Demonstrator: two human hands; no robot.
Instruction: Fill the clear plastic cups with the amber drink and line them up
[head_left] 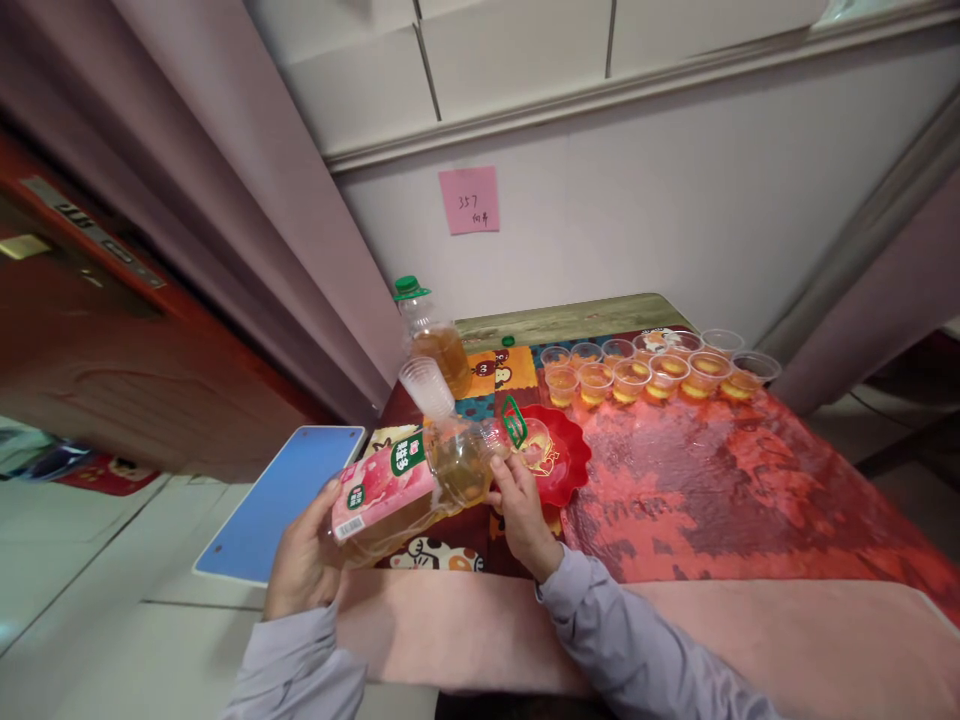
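**Two hands tilt a pink-labelled juice bottle beside a red scalloped bowl**

The juice bottle is held at a slant above the near left part of the table, its neck raised toward the right. The left hand is wrapped around its base end; the right hand grips it narrowly near the neck, fingertips pressed to the clear plastic. A green carry ring sits at the neck end, over the left side of the red bowl. Something clear lies in the bowl, too indistinct to name.

Just beyond the bottle, a stack of clear plastic cups leans to the left, in front of a second bottle with a green cap and amber liquid. The held bottle hides the foot of the stack and part of the bowl. A small green lid lies near the far edge. To the far right, clear cups stand close together in two rows, with yellow pieces visible inside several of them.

The table has a patchwork-print cover on the left and a glossy red surface on the right, with a pale pink cloth along the near edge. A blue panel juts out at the left, above pale floor tiles. Behind are a light wall bearing a pink note marked "357", mauve curtains and, farther left, a reddish-brown door.
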